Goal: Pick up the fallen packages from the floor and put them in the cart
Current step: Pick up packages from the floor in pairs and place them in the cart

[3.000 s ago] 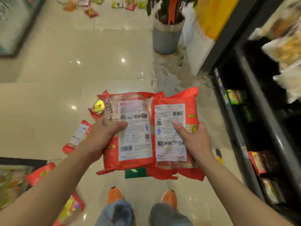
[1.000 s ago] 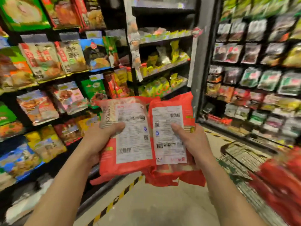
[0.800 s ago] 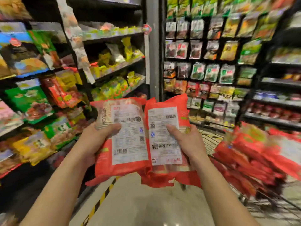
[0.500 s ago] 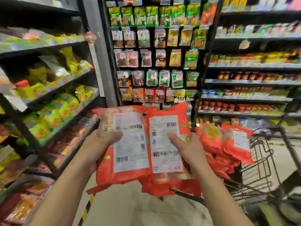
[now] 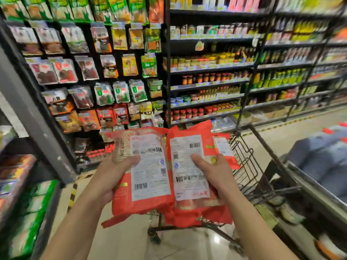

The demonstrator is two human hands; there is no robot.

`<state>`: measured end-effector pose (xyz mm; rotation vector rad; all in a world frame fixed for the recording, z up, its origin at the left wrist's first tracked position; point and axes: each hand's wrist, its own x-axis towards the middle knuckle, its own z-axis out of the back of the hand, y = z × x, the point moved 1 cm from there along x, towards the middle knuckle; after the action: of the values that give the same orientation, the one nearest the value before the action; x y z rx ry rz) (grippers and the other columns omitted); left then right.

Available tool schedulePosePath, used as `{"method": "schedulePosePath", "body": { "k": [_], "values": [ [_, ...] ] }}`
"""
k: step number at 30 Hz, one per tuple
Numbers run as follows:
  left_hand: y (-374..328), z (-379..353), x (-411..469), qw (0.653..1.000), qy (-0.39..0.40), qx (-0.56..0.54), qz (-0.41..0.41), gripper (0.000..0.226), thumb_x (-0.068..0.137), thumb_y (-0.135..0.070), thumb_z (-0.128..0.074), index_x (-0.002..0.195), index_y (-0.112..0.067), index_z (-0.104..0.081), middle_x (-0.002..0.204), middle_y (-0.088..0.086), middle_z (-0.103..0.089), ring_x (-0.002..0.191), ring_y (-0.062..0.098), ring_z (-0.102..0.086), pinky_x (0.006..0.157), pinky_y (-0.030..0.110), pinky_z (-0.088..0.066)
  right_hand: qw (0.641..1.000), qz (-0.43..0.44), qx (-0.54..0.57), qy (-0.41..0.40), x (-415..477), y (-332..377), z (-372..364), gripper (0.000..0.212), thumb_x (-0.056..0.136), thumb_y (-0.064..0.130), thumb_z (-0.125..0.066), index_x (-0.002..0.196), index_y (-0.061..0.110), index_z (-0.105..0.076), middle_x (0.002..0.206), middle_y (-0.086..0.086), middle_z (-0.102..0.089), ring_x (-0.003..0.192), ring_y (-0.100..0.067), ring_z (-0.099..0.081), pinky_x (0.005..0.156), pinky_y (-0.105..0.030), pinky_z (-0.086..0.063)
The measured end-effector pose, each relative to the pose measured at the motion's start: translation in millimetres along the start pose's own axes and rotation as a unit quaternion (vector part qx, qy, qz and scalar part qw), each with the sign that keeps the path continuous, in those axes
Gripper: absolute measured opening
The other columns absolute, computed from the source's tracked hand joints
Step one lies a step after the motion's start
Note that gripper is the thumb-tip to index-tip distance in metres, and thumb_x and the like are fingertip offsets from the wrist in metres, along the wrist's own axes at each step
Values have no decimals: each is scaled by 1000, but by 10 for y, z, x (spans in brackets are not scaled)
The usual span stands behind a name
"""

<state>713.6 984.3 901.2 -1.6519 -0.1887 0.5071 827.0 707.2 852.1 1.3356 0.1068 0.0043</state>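
Observation:
Two red packages with white label panels are held side by side at chest height. My left hand (image 5: 114,175) grips the left red package (image 5: 146,184) by its left edge. My right hand (image 5: 214,171) grips the right red package (image 5: 187,186), with more red wrapping bunched beneath it. Directly behind and below them stands the wire shopping cart (image 5: 246,166); its basket is mostly hidden by the packages, and another red package (image 5: 223,147) shows in it past my right hand.
Tall shelves of hanging snack bags (image 5: 105,72) and jars (image 5: 206,94) face me across the aisle. A grey shelf post (image 5: 33,117) slants at left. A chest unit with blue bundles (image 5: 319,162) flanks the cart on the right. Glossy floor (image 5: 127,241) lies underfoot.
The view has swung from the floor up and round past the shelves to the cart. Both hands keep the same grip on the two red packages, which now sit in front of the cart.

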Motion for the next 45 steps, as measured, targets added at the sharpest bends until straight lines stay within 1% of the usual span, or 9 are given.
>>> {"method": "schedulePosePath", "body": {
  "k": [2, 10, 14, 17, 21, 28, 35, 42, 45],
  "values": [
    [-29, -231, 230, 1000, 16, 11, 3, 30, 95, -10, -78, 122, -23, -73, 103, 12, -85, 91, 35, -84, 85, 46, -63, 1000, -9, 7, -25, 152, -35, 155, 99, 56, 84, -89, 136, 32, -62, 110, 14, -82, 99, -12, -80, 96, -49, -63],
    [-59, -1314, 1204, 996, 73, 37, 20, 29, 95, -12, -79, 121, -23, -71, 99, 10, -85, 85, 32, -84, 80, 46, -64, 996, -29, 11, -83, 1130, -287, 853, 39, 82, 52, -90, 103, 30, -65, 89, 16, -77, 73, 2, -75, 66, -25, -56],
    [50, -1803, 1826, 997, 74, 30, 22, 52, 93, -11, -81, 141, -21, -65, 107, 10, -85, 91, 33, -84, 78, 46, -66, 997, -34, 16, -68, 1912, -437, 1101, 58, 72, 64, -92, 114, 27, -76, 97, 13, -84, 86, -8, -81, 85, -42, -65],
    [139, -2150, 2344, 998, 44, 34, 27, 60, 90, -8, -84, 144, -26, -63, 110, 11, -84, 89, 35, -84, 75, 47, -67, 997, -43, 9, -58, 2527, -610, 1278, 44, 76, 58, -92, 103, 29, -75, 91, 13, -83, 85, -9, -81, 87, -43, -65],
    [374, -2553, 2939, 995, 39, 54, 70, 57, 89, -14, -87, 141, -18, -63, 110, 13, -84, 92, 37, -83, 77, 47, -67, 997, -65, -12, -38, 3283, -941, 1440, 97, 53, 90, -85, 123, 24, -72, 105, 9, -83, 93, -12, -81, 89, -46, -66],
    [774, -2958, 3590, 988, 25, 99, 120, 56, 87, -15, -87, 138, -11, -64, 110, 14, -84, 93, 37, -83, 73, 46, -69, 993, -114, -8, -5, 4108, -1455, 1557, 76, 63, 73, -91, 119, 23, -74, 102, 9, -84, 91, -12, -82, 91, -46, -66],
    [1042, -3160, 4014, 974, 26, 131, 183, 41, 89, -10, -86, 127, -14, -70, 105, 15, -84, 95, 38, -83, 93, 60, -64, 985, -173, 7, 22, 4725, -1994, 1474, 105, 47, 87, -91, 126, 19, -71, 103, 5, -84, 89, -16, -83, 87, -46, -67],
    [1477, -3188, 4428, 963, -3, 130, 235, 49, 80, -13, -94, 125, -9, -74, 105, 19, -84, 97, 41, -82, 97, 63, -62, 980, -192, -4, 50, 4915, -2012, 1362, 49, 77, 49, -95, 111, 22, -74, 101, 0, -84, 85, -16, -82, 86, -40, -65],
    [1570, -3224, 4531, 962, -15, 127, 240, 39, 81, -14, -95, 115, -12, -76, 101, 17, -84, 94, 39, -82, 94, 60, -64, 977, -209, -24, 47, 5012, -2140, 1323, 62, 72, 58, -95, 118, 21, -74, 97, 6, -84, 84, -15, -82, 91, -45, -66]
  ]
}}
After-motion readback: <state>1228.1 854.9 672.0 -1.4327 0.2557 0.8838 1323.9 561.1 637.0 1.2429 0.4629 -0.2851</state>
